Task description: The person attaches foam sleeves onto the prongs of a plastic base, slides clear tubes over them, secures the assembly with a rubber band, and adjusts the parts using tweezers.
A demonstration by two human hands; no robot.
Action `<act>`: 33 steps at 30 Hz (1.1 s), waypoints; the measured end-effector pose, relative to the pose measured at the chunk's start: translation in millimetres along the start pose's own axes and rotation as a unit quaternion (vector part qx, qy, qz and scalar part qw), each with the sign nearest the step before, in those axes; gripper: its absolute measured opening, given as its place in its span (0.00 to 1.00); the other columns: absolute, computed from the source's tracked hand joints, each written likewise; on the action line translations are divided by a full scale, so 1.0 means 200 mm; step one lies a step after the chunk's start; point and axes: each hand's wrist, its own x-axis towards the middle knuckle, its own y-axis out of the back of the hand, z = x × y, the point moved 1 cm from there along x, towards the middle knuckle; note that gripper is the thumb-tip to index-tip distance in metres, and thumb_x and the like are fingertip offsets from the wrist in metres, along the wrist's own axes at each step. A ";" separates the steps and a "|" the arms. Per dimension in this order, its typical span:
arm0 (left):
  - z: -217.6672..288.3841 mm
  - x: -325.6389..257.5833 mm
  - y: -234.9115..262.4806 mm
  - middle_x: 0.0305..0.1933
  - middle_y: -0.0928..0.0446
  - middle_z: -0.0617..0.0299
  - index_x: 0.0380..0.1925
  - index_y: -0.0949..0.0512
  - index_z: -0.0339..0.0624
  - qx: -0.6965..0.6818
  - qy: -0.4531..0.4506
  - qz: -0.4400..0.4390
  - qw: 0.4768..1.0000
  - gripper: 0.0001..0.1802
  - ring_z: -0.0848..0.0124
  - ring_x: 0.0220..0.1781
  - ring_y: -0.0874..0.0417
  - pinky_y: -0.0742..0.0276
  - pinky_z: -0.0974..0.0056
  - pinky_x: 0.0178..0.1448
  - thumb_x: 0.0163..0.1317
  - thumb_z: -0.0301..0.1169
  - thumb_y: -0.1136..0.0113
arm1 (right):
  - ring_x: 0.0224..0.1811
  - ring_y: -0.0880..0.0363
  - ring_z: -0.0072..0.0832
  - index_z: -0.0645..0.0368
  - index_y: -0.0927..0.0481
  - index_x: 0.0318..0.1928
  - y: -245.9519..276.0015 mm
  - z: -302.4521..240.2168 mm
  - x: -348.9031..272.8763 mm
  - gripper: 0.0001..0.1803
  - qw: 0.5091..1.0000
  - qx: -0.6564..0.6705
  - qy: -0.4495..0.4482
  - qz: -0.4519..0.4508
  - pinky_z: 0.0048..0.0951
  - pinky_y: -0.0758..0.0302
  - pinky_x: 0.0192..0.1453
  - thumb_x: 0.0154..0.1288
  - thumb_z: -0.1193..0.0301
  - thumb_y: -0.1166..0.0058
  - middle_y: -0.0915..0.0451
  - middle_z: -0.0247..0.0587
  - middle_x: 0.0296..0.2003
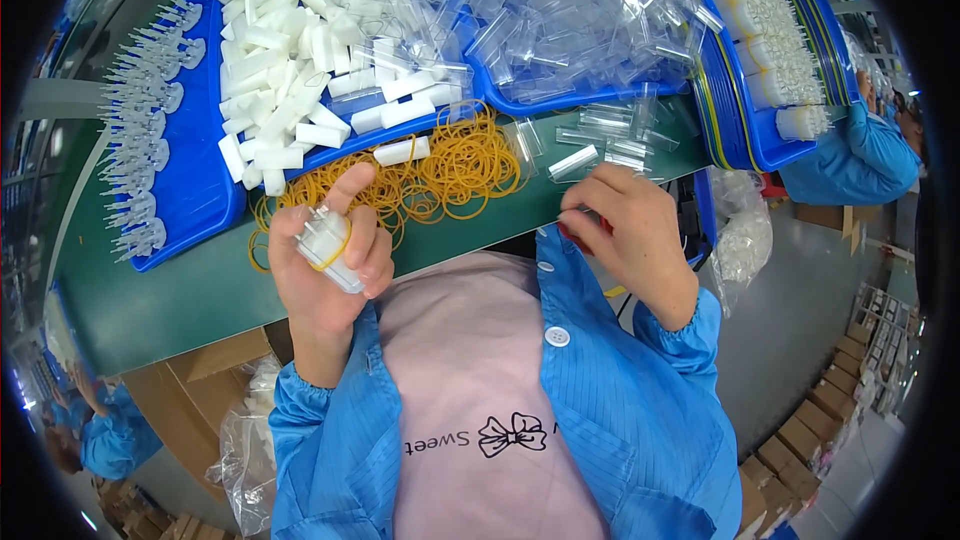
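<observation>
My left hand [330,270] is closed around a small bundle of translucent white plastic pieces [322,240], with thin prongs sticking up at its top. A yellow rubber band runs round the bundle. Over the table's front edge, my right hand [632,230] has its fingers curled in and the fingertips close together; whether anything is between them is hidden. Just beyond those fingers lies a short clear plastic tube [573,162], with more clear tubes [628,130] behind it. A loose pile of yellow rubber bands [460,170] spreads between my hands, with a white block [402,150] on it.
A blue tray [210,215] at left carries rows of pronged clear pieces. White blocks [290,50] and clear plastic tubes [580,20] fill two blue trays at the back. Stacked blue trays [780,145] with banded bundles stand at right. Co-workers in blue are at both sides.
</observation>
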 end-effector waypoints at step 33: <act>-0.06 -0.03 -0.01 0.40 0.33 0.56 0.56 0.39 0.39 0.129 -0.031 -0.047 0.990 0.37 0.64 0.38 0.26 0.24 0.64 0.33 0.55 0.51 0.41 | 0.12 0.56 0.19 0.54 0.47 0.12 -0.04 0.15 -0.08 0.27 0.742 0.586 0.019 0.325 0.26 0.56 0.18 0.72 0.61 0.66 0.50 0.28 0.09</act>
